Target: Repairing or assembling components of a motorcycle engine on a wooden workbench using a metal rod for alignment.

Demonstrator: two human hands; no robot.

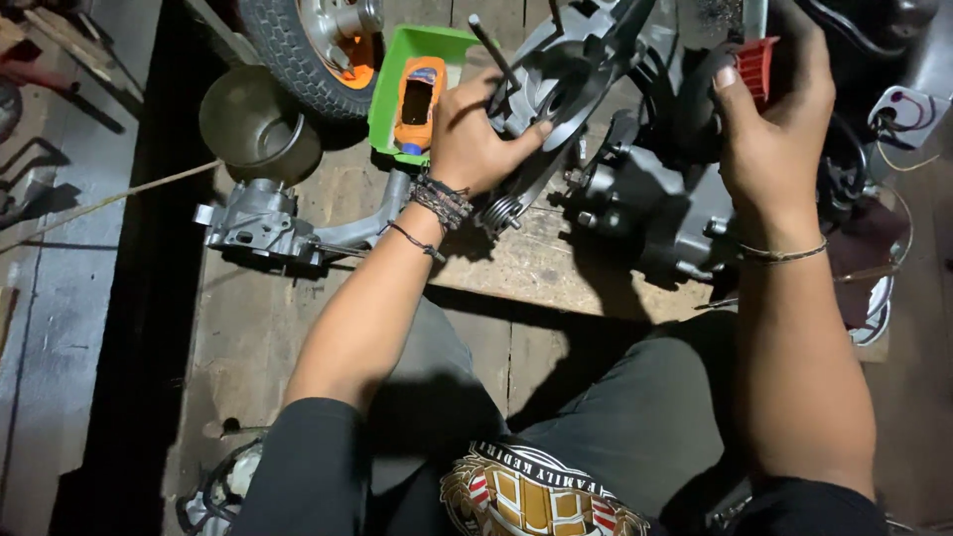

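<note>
the left hand [475,134] is closed around the edge of a dark grey cast-metal engine casing [566,69], thumb laid along its lower rim and the other digits wrapped behind it, so it has a firm hold. the right hand [772,119] is curled partly shut on a small red ribbed plastic part [756,67], thumb pressed against its left face; the palm side is hidden, so how much of the part it encloses cannot be told.

the casing sits directly in front of the person, between the two hands and touching the left one. its long axis runs on a slant, from lower left near the left wrist up toward the upper right, and a thin dark metal rod [493,48] stands out of it at the top left. the left hand is the nearer of the two to the casing; the right hand is off to its right, on the far side of the black engine block [655,203] that the casing leans against.

just beyond the left hand lies a green plastic tray [392,99] with an orange tube-shaped container [419,99] in it. left of that are a round grey metal bowl [256,124] and a knobbly black tyre on a silver wheel [298,50]. a pale grey aluminium housing [260,223] lies below the bowl, near the left forearm. everything rests on a worn wooden bench [536,263]. at the far right a white plug with coloured wires [901,109] hangs near the right hand.
</note>
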